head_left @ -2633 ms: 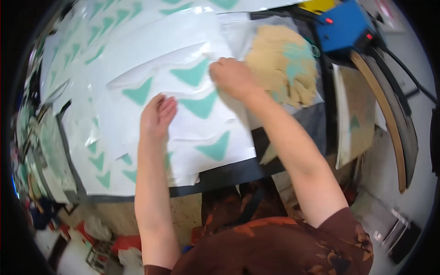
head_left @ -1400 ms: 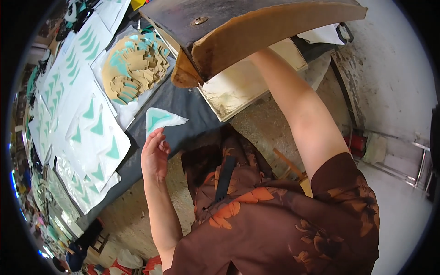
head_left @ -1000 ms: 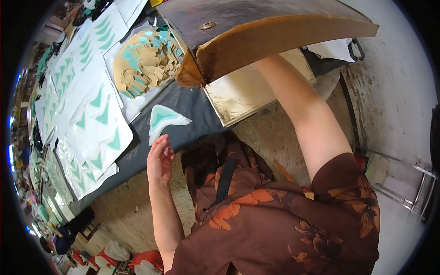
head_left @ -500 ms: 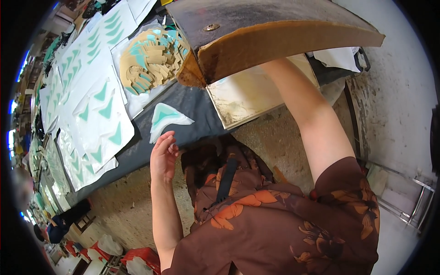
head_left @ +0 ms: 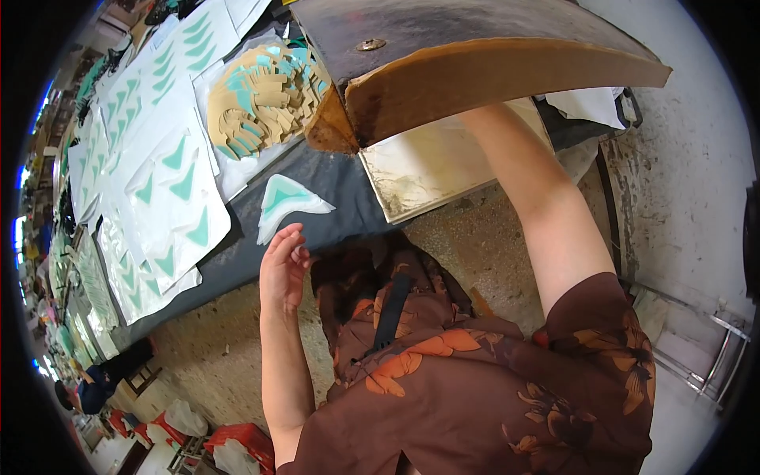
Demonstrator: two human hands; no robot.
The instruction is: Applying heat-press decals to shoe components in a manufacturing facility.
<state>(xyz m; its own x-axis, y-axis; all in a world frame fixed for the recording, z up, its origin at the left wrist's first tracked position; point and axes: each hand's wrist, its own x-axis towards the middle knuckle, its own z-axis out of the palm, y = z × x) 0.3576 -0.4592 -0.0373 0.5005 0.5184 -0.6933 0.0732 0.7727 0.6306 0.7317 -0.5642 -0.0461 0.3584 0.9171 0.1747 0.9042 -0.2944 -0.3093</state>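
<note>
My left hand (head_left: 286,267) is raised by the near edge of the dark-covered table, its fingers curled together and nothing visible in them. Just beyond its fingertips lies a small stack of white, curved V-shaped pieces (head_left: 309,205) with a teal patch (head_left: 285,198) on top. My right forearm reaches under a large, worn cover with a thick brown edge (head_left: 491,79), which hides my right hand completely. Beneath that cover is a stained cream-coloured board (head_left: 404,178).
Left of the cover, a heap of tan and teal cut pieces (head_left: 261,103) rests on clear plastic. White sheets (head_left: 150,226) bearing teal V shapes spread along the table's left. Red crates (head_left: 245,443) are at lower left, a metal frame (head_left: 708,352) at right. Another person (head_left: 95,388) is far left.
The view has shifted slightly. My right forearm is a little further right under the cover, while my left hand keeps its curled pose beside the white pieces.
</note>
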